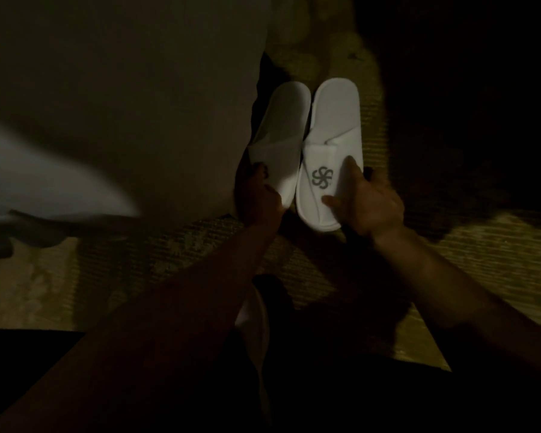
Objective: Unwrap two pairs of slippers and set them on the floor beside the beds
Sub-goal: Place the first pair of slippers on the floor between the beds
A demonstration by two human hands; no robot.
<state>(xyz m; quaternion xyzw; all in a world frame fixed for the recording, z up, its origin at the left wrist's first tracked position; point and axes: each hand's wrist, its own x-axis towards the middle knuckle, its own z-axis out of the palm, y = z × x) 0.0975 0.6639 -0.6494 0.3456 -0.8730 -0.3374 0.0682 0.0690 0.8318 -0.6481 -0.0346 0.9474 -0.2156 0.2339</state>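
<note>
Two white slippers lie side by side on the carpet beside the bed, toes toward me. The right slipper (328,145) shows a grey swirl logo on its toe strap. The left slipper (283,129) lies against the bed's side. My right hand (366,201) grips the toe of the right slipper, thumb on top by the logo. My left hand (256,195) holds the toe edge of the left slipper, its fingers partly hidden in shadow. No wrapping is visible on either slipper.
The bed (122,104) with pale bedding fills the left half of the view. Patterned yellowish carpet (481,260) covers the floor. The right and upper right are in deep darkness. Something white (253,314) shows low between my forearms.
</note>
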